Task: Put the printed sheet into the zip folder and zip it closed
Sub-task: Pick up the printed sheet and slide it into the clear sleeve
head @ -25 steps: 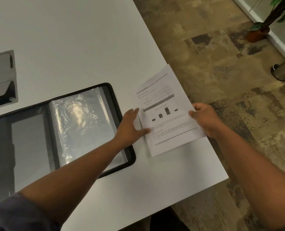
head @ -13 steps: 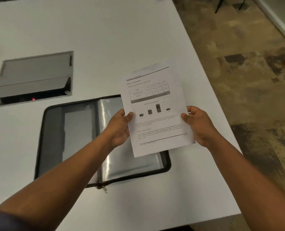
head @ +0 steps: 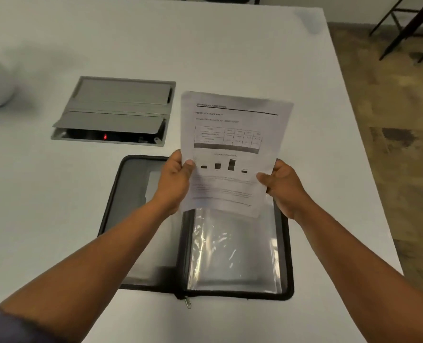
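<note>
Printed sheet [head: 232, 154] is held up off the table in both hands, face toward the camera, its lower edge hanging over the far half of the open zip folder [head: 230, 248].

Zip folder lies flat on the white table [head: 230, 50] below the hands, opened like a book. Clear plastic sleeves [head: 232, 251] are exposed under the right hand; the dark inner cover sits under the left forearm. Zipper pull [head: 187, 303] is seen at the near edge, at the spine, nearer than both hands. Bare table is left between the folder's near edge and the table edge. The table's right edge runs just outboard of the right forearm, with patterned floor beyond it.

Left half of the folder is partly covered by the left forearm. The folder's far edge behind the sheet is hidden. Text on the sheet is too blurred to be read; a table and a small bar chart can be made out.

Left hand [head: 174, 181] is closed on the sheet's left edge, thumb on the front face. Right hand [head: 283, 189] is closed on the right edge the same way. Both forearms are extended forward, converging.

Beyond the left hand, a grey hatch [head: 116, 110] is set in the table, its flap partly raised. A white rounded object is cut off at the far left.
</note>
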Demonstrator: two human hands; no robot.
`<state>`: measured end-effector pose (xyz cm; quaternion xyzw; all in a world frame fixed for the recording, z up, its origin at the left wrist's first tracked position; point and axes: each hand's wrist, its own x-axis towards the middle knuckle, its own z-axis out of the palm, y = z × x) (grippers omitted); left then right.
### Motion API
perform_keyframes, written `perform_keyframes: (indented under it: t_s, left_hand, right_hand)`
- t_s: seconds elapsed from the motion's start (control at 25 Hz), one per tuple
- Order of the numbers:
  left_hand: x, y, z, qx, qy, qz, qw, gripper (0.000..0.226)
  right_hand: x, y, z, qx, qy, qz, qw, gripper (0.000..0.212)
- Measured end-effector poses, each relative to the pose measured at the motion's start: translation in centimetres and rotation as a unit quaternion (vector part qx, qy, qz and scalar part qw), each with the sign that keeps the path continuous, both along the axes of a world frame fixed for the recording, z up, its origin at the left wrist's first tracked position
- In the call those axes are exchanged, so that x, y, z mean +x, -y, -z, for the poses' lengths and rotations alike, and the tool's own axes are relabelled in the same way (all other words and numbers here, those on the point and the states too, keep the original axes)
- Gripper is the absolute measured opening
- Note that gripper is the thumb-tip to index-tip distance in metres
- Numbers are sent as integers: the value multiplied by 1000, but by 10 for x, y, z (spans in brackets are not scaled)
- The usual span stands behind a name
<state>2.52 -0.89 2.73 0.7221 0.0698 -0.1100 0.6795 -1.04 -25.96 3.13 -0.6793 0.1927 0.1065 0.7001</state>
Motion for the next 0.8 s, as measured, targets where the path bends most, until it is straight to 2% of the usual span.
perform_keyframes:
  t_s: [0.16, 0.36, 0.52, 0.64, 0.8]
  left_hand:
    - [23, -1, 4, -40, 33, 2, 999, 27]
    - [33, 5, 30, -73, -21, 22, 997, 28]
    - [51, 10, 35, -26, -22, 29, 999, 24]
    - [77, 17, 37, 3, -30, 57, 998, 26]
    - [106, 32, 54, 47, -61, 102, 992, 27]
  right_hand:
    - [26, 0, 4, -44, 40, 23, 998, 36]
    - [28, -1, 30, -51, 34, 14, 998, 38]
    - [39, 3, 40, -48, 42, 38, 997, 27]
    - [59, 15, 38, -43, 41, 48, 997, 27]
    - [91, 51, 35, -78, 26, 83, 993, 22]
